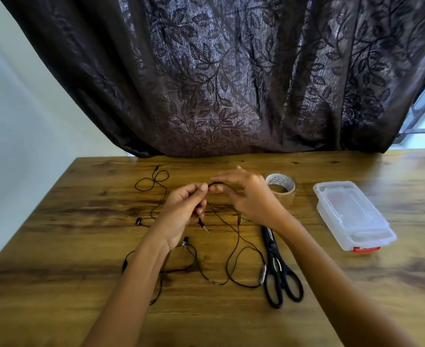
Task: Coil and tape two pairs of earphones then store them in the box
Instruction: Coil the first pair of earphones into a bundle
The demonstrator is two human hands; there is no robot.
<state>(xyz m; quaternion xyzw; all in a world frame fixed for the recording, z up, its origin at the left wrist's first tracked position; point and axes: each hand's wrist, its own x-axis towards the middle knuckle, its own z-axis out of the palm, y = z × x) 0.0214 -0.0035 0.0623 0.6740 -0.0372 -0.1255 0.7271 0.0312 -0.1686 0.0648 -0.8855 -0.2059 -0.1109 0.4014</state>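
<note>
My left hand [184,209] pinches the black cable of one pair of earphones [234,256] near its jack, which hangs below the fingers. My right hand [246,194] is blurred and holds the same cable just to the right, fingers partly spread. The rest of that cable loops over the wooden table [81,246] toward an inline remote beside the scissors. A second pair of earphones [153,181] lies loose on the left, partly under my left forearm. A roll of tape [280,184] stands behind my right hand. The clear plastic box [351,214], lid on, sits at the right.
Black scissors [279,271] lie lengthwise under my right forearm, handles toward me. A dark leaf-patterned curtain [231,83] hangs behind the table's far edge. A pale wall is at the left and a window at the far right.
</note>
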